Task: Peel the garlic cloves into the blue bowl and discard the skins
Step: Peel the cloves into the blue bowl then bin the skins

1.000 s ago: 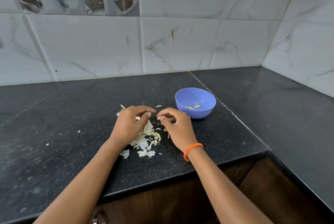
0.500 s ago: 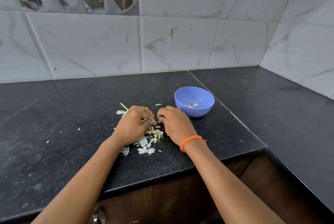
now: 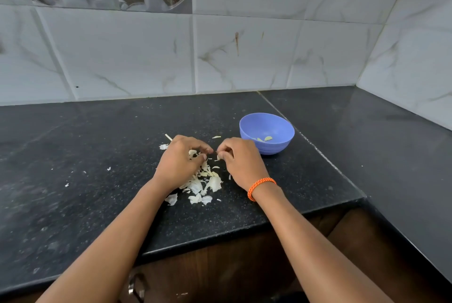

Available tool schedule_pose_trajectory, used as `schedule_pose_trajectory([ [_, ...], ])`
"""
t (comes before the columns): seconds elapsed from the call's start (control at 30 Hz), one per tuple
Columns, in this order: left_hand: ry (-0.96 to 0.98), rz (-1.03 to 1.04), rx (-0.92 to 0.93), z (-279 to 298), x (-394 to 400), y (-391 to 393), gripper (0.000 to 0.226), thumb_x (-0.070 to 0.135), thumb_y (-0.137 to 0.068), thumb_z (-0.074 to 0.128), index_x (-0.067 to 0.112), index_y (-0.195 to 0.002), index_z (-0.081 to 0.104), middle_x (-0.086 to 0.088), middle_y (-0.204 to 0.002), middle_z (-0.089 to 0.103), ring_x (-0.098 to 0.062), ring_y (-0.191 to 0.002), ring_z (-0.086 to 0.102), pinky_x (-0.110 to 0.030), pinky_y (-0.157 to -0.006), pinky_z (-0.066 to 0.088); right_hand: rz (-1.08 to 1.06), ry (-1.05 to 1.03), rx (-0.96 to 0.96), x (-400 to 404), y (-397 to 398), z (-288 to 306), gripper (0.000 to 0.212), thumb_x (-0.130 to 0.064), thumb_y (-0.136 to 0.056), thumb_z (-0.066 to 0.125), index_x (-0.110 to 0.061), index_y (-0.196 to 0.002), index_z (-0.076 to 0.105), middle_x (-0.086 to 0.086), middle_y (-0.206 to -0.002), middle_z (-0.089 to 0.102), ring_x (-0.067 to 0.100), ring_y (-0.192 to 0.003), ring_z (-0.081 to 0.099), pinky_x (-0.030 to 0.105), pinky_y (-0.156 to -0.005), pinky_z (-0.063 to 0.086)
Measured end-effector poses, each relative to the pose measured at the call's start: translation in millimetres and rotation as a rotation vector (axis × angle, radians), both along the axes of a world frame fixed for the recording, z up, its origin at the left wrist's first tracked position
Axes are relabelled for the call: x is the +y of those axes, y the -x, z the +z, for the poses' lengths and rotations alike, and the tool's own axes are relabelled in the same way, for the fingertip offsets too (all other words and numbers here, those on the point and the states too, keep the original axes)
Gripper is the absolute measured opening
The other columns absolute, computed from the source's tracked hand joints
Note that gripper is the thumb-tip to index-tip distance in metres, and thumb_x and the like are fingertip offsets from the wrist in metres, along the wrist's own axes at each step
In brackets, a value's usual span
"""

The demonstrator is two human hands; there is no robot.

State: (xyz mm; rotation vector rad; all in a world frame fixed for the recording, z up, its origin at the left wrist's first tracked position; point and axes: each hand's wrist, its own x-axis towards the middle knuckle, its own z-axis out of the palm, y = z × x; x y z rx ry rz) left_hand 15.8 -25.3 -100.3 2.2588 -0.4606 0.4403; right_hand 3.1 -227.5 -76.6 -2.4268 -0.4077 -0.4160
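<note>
The work surface is a black, speckled polished-stone countertop (image 3: 97,205), glossy, with a seam line running diagonally past the bowl. Behind it stands a wall of white glazed tiles with grey-brown marble veining (image 3: 244,58); one upper tile carries a printed picture, blurred.

One round blue plastic bowl (image 3: 267,131), smooth-walled with faint ribbing near its base, stands on the countertop just right of the hands. Inside it lie a few pale, smooth peeled garlic cloves (image 3: 265,139); two or three can be made out, the exact count is uncertain.

One loose heap of thin, papery white garlic skins (image 3: 205,185) lies on the countertop between and below the two hands, flakes curled and irregular. Several small stray flakes are scattered to the left of the heap. One thin pale stalk piece (image 3: 168,137) shows just beyond the left hand.

The left hand (image 3: 179,164) rests over the heap, fingers curled inward, fingertips meeting the thumb; a pale scrap shows under the fingers, but what it pinches cannot be determined. The right hand (image 3: 241,159) is likewise curled, thumb and forefinger pinching a small pale piece at their tips, too small to identify as clove or skin. The two hands' fingertips are nearly touching. One braided orange cord bracelet (image 3: 260,186) circles the right wrist.

Below the counter edge, dark brown wooden cabinet fronts (image 3: 244,266) are visible.
</note>
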Motion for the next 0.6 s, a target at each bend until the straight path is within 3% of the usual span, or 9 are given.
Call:
schedule_pose_trajectory([
  [0.1, 0.014, -0.033, 0.008, 3.1, -5.8, 5.6, 0.022, 0.014, -0.094, 0.080, 0.033, -0.103, 0.084, 0.022, -0.101, 0.078, 0.004, -0.116, 0.053, -0.017, -0.098, 0.040, -0.047, -0.188, -0.056, -3.2, 2.3, 5.8, 0.017, -0.007, -0.100, 0.067, -0.017, -0.091, 0.076, -0.009, -0.092, 0.075, 0.006, -0.085, 0.067, 0.030, -0.079, 0.058],
  [0.33, 0.161, -0.049, 0.027, 15.4, -10.9, 14.4, 0.008, 0.043, -0.089, 0.085, 0.036, -0.092, 0.083, 0.021, -0.094, 0.079, -0.003, -0.108, 0.064, -0.031, -0.090, 0.051, 0.054, -0.412, -0.011, -0.3, 8.9, -4.4, 0.010, -0.008, -0.096, 0.072, -0.014, -0.092, 0.080, -0.008, -0.088, 0.078, 0.009, -0.083, 0.073, 0.035, -0.077, 0.064],
  [0.47, 0.211, -0.062, 0.060, 17.5, -13.8, 15.5, 0.009, 0.035, -0.089, 0.086, 0.028, -0.085, 0.084, 0.019, -0.087, 0.079, -0.006, -0.095, 0.069, -0.029, -0.086, 0.052, 0.069, -0.526, 0.006, 0.1, 12.5, -8.9, 0.011, -0.006, -0.097, 0.072, -0.011, -0.093, 0.081, -0.005, -0.085, 0.079, 0.012, -0.080, 0.075, 0.033, -0.074, 0.066],
  [0.6, 0.179, -0.056, 0.049, 15.6, -15.8, 15.1, 0.005, 0.031, -0.093, 0.084, 0.027, -0.090, 0.083, 0.018, -0.087, 0.079, -0.010, -0.086, 0.073, -0.034, -0.082, 0.059, 0.038, -0.511, -0.020, 2.3, 10.8, -10.9, 0.010, -0.008, -0.096, 0.075, -0.013, -0.091, 0.081, -0.012, -0.080, 0.078, 0.006, -0.078, 0.075, 0.025, -0.075, 0.063],
])
